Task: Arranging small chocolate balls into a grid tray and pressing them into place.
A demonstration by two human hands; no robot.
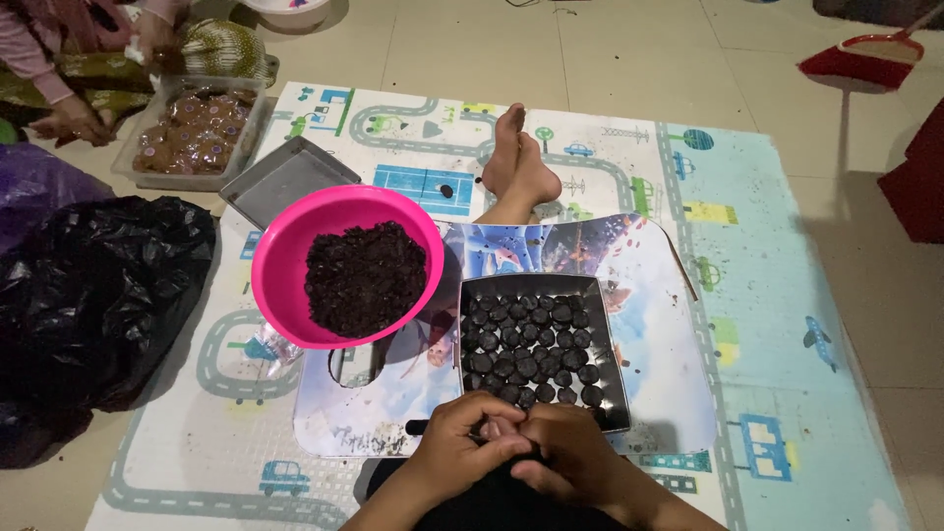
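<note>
Tiled floor carries a road-print play mat. Both hands, left hand and right hand, curl together, pinching something dark, above a metal tray nearly filled with dark balls. Much dark paste remains in the pink bowl.

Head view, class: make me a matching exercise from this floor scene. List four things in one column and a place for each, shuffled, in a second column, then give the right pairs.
Things:
1. pink bowl of dark crumbly stuff
2. dark tray of small black balls
3. black plastic bag
4. red dustpan

Places:
A. far left, partly on the mat's edge
B. top right, on the bare tiled floor
C. just beyond the two joined hands
D. left of the tray of balls, over the mat

Pairs: 1-D, 2-C, 3-A, 4-B
</note>
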